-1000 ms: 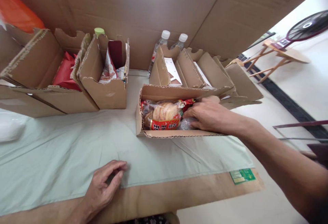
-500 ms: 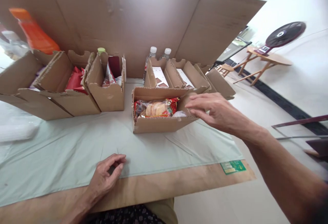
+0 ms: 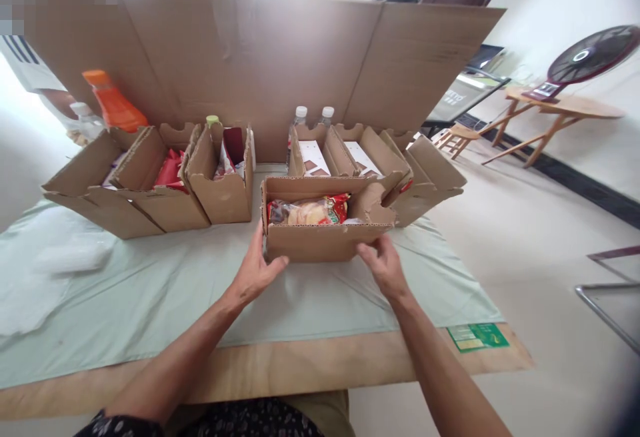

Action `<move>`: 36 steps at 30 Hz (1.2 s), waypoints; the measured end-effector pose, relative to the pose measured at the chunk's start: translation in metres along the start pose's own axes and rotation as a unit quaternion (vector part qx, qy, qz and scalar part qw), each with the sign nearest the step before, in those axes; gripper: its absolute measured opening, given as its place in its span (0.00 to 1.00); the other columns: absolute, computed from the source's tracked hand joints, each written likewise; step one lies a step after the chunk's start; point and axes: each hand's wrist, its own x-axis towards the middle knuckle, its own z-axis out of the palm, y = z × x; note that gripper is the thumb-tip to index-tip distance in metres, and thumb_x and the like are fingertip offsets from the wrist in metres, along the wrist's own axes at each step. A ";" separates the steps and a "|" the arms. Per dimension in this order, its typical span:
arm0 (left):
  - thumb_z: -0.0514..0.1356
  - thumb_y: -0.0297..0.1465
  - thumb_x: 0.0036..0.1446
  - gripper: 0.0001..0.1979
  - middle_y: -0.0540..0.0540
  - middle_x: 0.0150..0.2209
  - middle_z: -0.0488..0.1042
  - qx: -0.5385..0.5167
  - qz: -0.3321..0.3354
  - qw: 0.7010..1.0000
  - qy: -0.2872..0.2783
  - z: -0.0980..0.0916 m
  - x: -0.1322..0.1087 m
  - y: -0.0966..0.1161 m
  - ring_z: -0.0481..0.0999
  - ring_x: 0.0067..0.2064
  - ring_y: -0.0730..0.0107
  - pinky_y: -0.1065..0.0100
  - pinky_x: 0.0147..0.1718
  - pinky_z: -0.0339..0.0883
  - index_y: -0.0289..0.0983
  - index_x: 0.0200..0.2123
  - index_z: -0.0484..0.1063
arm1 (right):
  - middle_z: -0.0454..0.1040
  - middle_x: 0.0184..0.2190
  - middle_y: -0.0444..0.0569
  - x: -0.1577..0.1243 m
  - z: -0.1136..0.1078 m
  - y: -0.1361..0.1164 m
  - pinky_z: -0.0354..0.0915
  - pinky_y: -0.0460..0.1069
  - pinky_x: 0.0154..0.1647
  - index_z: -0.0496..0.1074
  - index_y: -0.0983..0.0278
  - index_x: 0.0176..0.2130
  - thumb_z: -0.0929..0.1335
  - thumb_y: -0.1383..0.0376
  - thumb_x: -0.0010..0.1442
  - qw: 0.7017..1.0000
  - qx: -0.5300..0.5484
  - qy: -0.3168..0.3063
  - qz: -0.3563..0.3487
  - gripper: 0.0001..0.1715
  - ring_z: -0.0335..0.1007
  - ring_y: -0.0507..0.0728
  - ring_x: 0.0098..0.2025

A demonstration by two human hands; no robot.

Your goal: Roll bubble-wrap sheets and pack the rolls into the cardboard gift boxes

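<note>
A cardboard box [image 3: 313, 245] with an open top sits at the middle of the table, its long side toward me. Inside it lie snack packets [image 3: 313, 212], clear in the middle and red at one end. My left hand [image 3: 256, 270] clasps the box's left end, thumb on the front wall and fingers round the side. At the lower right corner, my right hand [image 3: 385, 267] grips the box, its fingers partly hidden by the wall.
More cardboard boxes [image 3: 225, 200] stand in rows behind, left and right, holding red packets and white cartons [image 3: 314, 157]. Bottles, including an orange one [image 3: 120, 107], stand near a tall cardboard panel [image 3: 250, 64]. Bubble wrap [image 3: 75, 257] lies left. Another person is partly visible far left.
My right hand has come down from above the box's right end to its lower corner. My left hand has moved from the table's front up to the box's left end.
</note>
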 end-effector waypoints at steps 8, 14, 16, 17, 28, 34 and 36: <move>0.67 0.41 0.55 0.33 0.36 0.59 0.73 -0.023 -0.053 0.996 0.072 -0.010 -0.068 0.002 0.69 0.65 0.47 0.47 0.67 0.58 0.37 0.61 0.66 | 0.80 0.47 0.57 -0.083 0.024 -0.029 0.70 0.63 0.54 0.74 0.62 0.53 0.70 0.43 0.61 0.999 -0.015 0.030 -0.008 0.32 0.75 0.68 0.51; 0.70 0.43 0.52 0.31 0.39 0.52 0.76 -0.003 -0.069 0.974 0.214 -0.078 -0.099 0.018 0.74 0.58 0.49 0.48 0.62 0.64 0.37 0.55 0.68 | 0.78 0.54 0.57 -0.082 0.071 -0.088 0.68 0.63 0.60 0.71 0.61 0.60 0.72 0.43 0.59 0.991 0.048 -0.107 -0.064 0.39 0.73 0.68 0.57; 0.70 0.43 0.50 0.31 0.39 0.52 0.76 0.007 -0.034 0.972 0.233 -0.066 -0.091 0.029 0.75 0.56 0.50 0.49 0.61 0.65 0.37 0.54 0.68 | 0.79 0.52 0.56 -0.070 0.067 -0.095 0.69 0.62 0.58 0.73 0.61 0.57 0.72 0.41 0.58 0.992 0.077 -0.084 -0.054 0.37 0.74 0.67 0.55; 0.70 0.42 0.50 0.31 0.38 0.53 0.75 0.006 -0.020 0.978 0.206 -0.054 -0.088 0.034 0.75 0.56 0.50 0.49 0.61 0.65 0.36 0.55 0.67 | 0.80 0.49 0.55 -0.067 0.059 -0.094 0.70 0.62 0.56 0.75 0.62 0.54 0.71 0.41 0.59 0.995 0.081 -0.041 -0.045 0.34 0.75 0.67 0.52; 0.66 0.38 0.56 0.32 0.38 0.56 0.74 0.067 -0.046 0.973 0.214 -0.075 -0.124 0.032 0.71 0.61 0.48 0.46 0.64 0.61 0.37 0.62 0.65 | 0.76 0.56 0.57 -0.131 0.083 -0.087 0.64 0.63 0.62 0.70 0.61 0.61 0.70 0.45 0.63 0.993 0.085 -0.074 -0.021 0.35 0.71 0.68 0.60; 0.65 0.31 0.55 0.39 0.37 0.65 0.68 0.036 0.024 0.993 0.108 -0.023 -0.118 0.041 0.63 0.70 0.49 0.51 0.68 0.58 0.38 0.69 0.57 | 0.76 0.55 0.57 -0.120 0.046 -0.087 0.60 0.66 0.64 0.72 0.63 0.58 0.69 0.50 0.65 0.986 0.069 0.143 -0.042 0.28 0.70 0.67 0.59; 0.64 0.30 0.54 0.37 0.37 0.63 0.69 0.028 0.020 0.997 0.065 -0.009 -0.119 0.038 0.65 0.68 0.48 0.50 0.68 0.59 0.38 0.67 0.60 | 0.73 0.59 0.58 -0.135 0.034 -0.081 0.54 0.67 0.68 0.70 0.63 0.60 0.70 0.52 0.65 0.979 0.058 0.190 -0.036 0.30 0.67 0.69 0.63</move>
